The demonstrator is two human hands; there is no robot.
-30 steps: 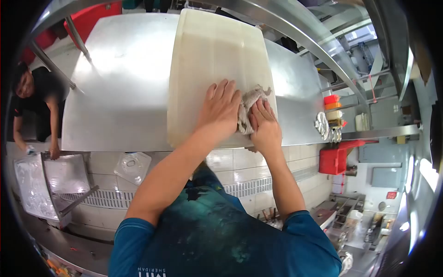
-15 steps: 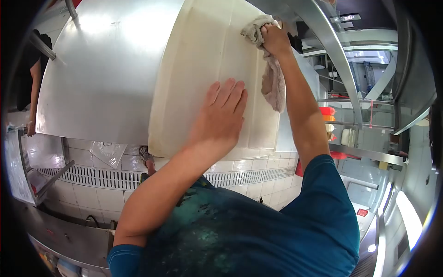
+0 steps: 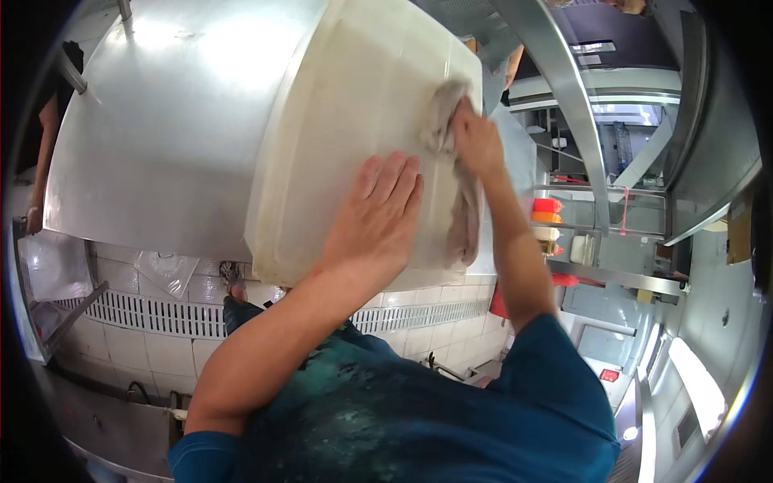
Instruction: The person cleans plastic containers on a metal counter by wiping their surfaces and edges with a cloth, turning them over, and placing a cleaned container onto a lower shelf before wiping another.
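A large off-white plastic lid or shallow board (image 3: pixel 322 145) with raised edges lies on a stainless steel table (image 3: pixel 177 121). My left hand (image 3: pixel 377 213) rests flat on its near middle, fingers stretched out, holding nothing. Over by the right edge, my right hand (image 3: pixel 477 141) is closed around a greyish cleaning cloth (image 3: pixel 442 113) that is pressed on the white surface. The cloth is bunched and slightly blurred at the top, and its loose end trails down along the right edge towards me.
Steel posts and shelving (image 3: pixel 572 105) stand to the right, with squeeze bottles (image 3: pixel 547 217) on a shelf. At far left is another person's arm (image 3: pixel 44 153). A grated drain (image 3: pixel 153 315) runs across the tiled floor, near a clear plastic sheet (image 3: pixel 167 270).
My right hand has drawn the cloth towards me along the right side of the white surface. My left hand stays flat in nearly the same place. The view has shifted slightly.
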